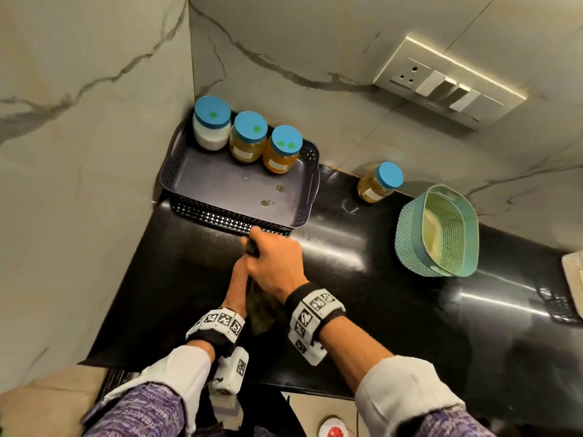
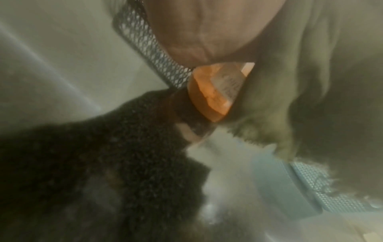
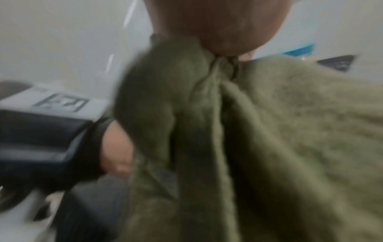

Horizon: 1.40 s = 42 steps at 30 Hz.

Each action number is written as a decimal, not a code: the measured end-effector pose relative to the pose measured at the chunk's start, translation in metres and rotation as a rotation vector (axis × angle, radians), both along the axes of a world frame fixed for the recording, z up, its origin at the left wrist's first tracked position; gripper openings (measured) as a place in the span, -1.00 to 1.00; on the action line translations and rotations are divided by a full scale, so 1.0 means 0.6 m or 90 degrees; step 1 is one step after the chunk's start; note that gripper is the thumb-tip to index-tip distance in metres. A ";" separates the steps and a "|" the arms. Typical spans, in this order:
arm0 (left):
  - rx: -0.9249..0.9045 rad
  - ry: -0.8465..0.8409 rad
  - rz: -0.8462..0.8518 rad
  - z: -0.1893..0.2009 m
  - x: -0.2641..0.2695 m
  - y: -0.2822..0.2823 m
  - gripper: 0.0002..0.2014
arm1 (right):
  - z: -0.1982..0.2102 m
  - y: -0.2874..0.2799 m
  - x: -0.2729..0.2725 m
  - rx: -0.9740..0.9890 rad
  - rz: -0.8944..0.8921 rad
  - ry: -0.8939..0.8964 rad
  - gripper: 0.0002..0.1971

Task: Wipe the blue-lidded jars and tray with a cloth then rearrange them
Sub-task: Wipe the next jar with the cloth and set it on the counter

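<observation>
A purple perforated tray (image 1: 227, 184) sits in the counter's back corner. Along its far side stand three blue-lidded jars: a white one (image 1: 211, 127) and two amber ones (image 1: 247, 141) (image 1: 280, 152). A fourth amber jar (image 1: 377, 184) stands on the counter right of the tray, also visible in the left wrist view (image 2: 211, 91). Just in front of the tray, my right hand (image 1: 274, 263) grips a bunched olive cloth (image 1: 262, 310) (image 3: 269, 131) from above. My left hand (image 1: 239, 279) holds the same cloth from below, its fingers covered by the right hand. Stains (image 1: 266, 202) mark the tray floor.
A teal mesh basket (image 1: 438, 231) lies tilted on the black counter (image 1: 378, 310) at the right. Marble walls close the corner on the left and behind. A switch plate (image 1: 448, 86) is on the back wall. A pale object (image 1: 574, 279) pokes in at the right edge.
</observation>
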<state>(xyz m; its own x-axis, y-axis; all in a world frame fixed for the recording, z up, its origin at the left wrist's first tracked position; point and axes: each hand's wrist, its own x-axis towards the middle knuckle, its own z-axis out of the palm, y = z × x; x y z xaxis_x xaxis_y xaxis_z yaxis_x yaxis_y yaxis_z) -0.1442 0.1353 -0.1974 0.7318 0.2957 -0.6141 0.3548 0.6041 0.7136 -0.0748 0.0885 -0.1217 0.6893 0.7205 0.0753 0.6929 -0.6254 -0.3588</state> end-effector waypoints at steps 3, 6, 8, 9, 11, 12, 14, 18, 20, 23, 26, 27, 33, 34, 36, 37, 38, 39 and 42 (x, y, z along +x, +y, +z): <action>0.088 -0.087 -0.008 0.038 0.006 0.017 -0.73 | 0.008 0.002 0.041 0.014 -0.175 0.055 -0.84; 0.266 -0.123 -0.033 0.053 0.011 0.026 -0.78 | 0.004 -0.055 0.097 0.134 -0.368 0.231 -0.66; 0.336 -0.132 -0.029 0.049 0.001 0.034 -0.55 | 0.008 -0.102 0.113 0.309 -0.417 0.369 -0.55; 0.349 -0.137 -0.019 0.055 -0.001 0.039 -0.48 | 0.017 -0.120 0.110 0.377 -0.415 0.417 -0.52; 0.344 -0.172 -0.013 0.086 0.013 0.044 -0.40 | 0.059 -0.136 0.086 0.448 -0.387 0.463 -0.56; 0.333 -0.187 -0.008 0.102 0.023 0.047 -0.36 | 0.082 -0.138 0.073 0.474 -0.371 0.465 -0.60; 0.307 -0.220 0.006 0.145 0.043 0.054 -0.28 | 0.123 -0.138 0.056 0.544 -0.333 0.449 -0.71; 0.246 -0.278 0.043 0.213 0.065 0.060 -0.28 | 0.182 -0.115 0.013 0.631 -0.281 0.496 -0.75; 0.217 -0.274 0.076 0.219 0.058 0.056 -0.32 | 0.179 -0.105 -0.025 0.627 -0.270 0.463 -0.76; 0.167 -0.264 0.089 0.235 0.042 0.048 -0.32 | 0.173 -0.100 -0.054 0.629 -0.285 0.405 -0.73; 0.110 -0.313 0.093 0.260 0.042 0.044 -0.40 | 0.201 -0.074 -0.026 0.655 -0.307 0.536 -0.71; 0.130 -0.361 0.075 0.334 0.026 0.073 -0.45 | 0.267 -0.048 -0.043 0.703 -0.278 0.521 -0.71; 0.099 -0.391 0.114 0.366 0.064 0.088 -0.43 | 0.263 -0.040 -0.070 0.671 -0.132 0.262 -0.58; 0.111 -0.383 0.114 0.370 0.062 0.085 -0.50 | 0.266 -0.040 -0.066 0.672 -0.137 0.267 -0.59; 0.136 -0.377 0.088 0.388 0.056 0.079 -0.67 | 0.289 -0.035 -0.032 0.689 -0.197 0.382 -0.70; 0.138 -0.383 0.079 0.396 0.050 0.077 -0.69 | 0.305 -0.033 -0.013 0.688 -0.241 0.451 -0.75; 0.133 -0.385 0.073 0.401 0.046 0.075 -0.66 | 0.320 -0.032 -0.001 0.674 -0.262 0.494 -0.75; 0.126 -0.390 0.073 0.407 0.042 0.076 -0.57 | 0.332 -0.029 0.002 0.660 -0.263 0.513 -0.74; 0.126 -0.390 0.068 0.419 0.046 0.089 -0.33 | 0.346 -0.017 -0.018 0.691 -0.249 0.476 -0.74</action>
